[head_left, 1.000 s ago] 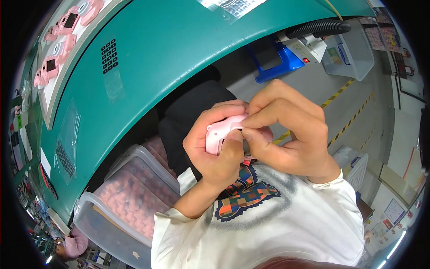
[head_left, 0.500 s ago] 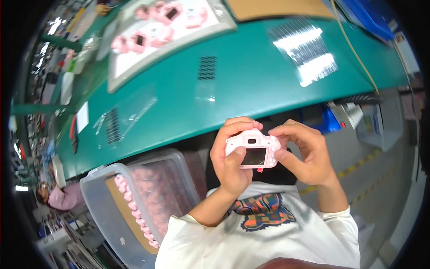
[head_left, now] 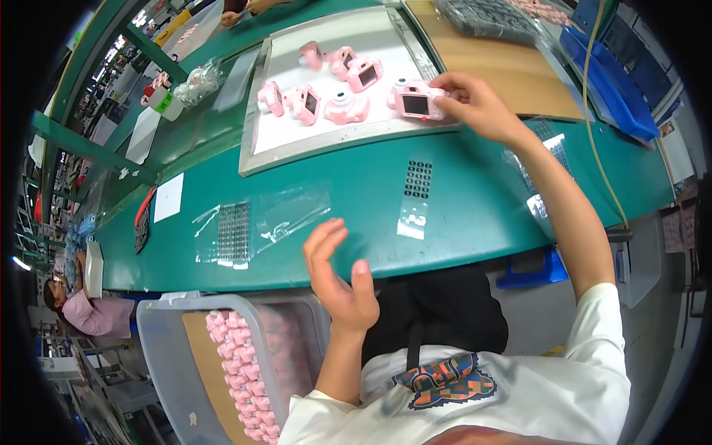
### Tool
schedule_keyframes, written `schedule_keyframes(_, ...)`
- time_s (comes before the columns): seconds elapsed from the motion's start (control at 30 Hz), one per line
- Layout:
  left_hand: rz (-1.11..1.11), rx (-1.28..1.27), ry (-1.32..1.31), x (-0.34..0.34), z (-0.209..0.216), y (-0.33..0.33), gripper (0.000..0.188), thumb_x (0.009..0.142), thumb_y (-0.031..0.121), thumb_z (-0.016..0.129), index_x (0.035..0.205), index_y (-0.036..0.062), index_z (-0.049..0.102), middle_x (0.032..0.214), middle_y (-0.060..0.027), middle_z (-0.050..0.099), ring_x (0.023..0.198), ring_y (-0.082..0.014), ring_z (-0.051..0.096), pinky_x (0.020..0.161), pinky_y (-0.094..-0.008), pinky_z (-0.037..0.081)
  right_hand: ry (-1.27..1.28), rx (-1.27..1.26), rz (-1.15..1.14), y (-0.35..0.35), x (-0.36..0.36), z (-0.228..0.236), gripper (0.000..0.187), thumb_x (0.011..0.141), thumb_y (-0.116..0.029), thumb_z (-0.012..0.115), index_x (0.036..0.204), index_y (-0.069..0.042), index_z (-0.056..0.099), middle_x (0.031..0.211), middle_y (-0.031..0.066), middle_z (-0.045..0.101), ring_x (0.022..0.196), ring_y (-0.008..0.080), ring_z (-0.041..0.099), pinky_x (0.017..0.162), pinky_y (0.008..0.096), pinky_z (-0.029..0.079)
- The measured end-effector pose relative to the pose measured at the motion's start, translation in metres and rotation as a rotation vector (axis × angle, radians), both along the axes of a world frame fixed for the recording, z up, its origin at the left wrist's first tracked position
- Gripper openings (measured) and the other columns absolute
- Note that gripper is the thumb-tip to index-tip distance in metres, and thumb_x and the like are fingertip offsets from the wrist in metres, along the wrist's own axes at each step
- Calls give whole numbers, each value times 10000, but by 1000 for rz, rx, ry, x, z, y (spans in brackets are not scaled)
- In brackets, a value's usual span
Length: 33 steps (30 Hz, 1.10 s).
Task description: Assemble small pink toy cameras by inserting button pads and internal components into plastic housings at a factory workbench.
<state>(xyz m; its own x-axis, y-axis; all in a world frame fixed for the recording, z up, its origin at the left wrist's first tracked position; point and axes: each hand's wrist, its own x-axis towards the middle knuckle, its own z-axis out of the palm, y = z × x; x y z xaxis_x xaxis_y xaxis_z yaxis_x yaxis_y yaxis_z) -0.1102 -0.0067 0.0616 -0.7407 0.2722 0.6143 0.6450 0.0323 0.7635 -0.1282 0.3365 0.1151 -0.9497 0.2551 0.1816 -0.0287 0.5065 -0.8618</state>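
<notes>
Pink camera (head_left: 417, 105) clamped in right fingers (head_left: 455, 80); second camera (head_left: 400, 81) behind, perhaps touching; left fingers (head_left: 320, 245) apart.

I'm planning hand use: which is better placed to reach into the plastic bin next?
Probably the left hand: it's empty and nearer the plastic bin, while the right hand holds a pink camera farther away.

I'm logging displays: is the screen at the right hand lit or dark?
Dark: the screen of the pink camera at the right hand shows plain black.
</notes>
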Motion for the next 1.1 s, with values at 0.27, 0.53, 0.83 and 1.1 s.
schedule_keyframes(0.27,42,-176,94,-17,-15,2,381,857,225,615,1174,14,612,1266,-179,604,1123,-368,575,1000,-469,448,60,574,-6,27,-110,-28,361,934,-132,657,1288,-68,632,1091,97,699,895,230,658,844,348,547)
schedule_keyframes(0.53,190,-370,227,-15,-16,10,364,827,217,646,1135,23,631,1224,-172,618,1059,-373,587,945,-456,447,164,710,-385,52,-219,-67,463,904,-181,684,1355,-100,613,1236,112,669,985,280,662,865,388,548)
schedule_keyframes(0.83,99,-502,194,-15,-15,10,363,818,224,667,1125,31,647,1222,-114,643,1096,-320,598,978,-447,428,175,697,283,-54,17,-6,334,945,-177,663,1251,-43,646,1352,139,595,1142,304,617,980,378,505)
schedule_keyframes(1.1,-112,-666,376,24,-14,16,319,815,199,717,1095,56,666,1233,-60,654,1109,-310,601,996,-442,416,67,669,99,-123,131,-51,444,896,-224,726,1291,-38,643,1421,131,578,1332,308,534,1134,436,392)
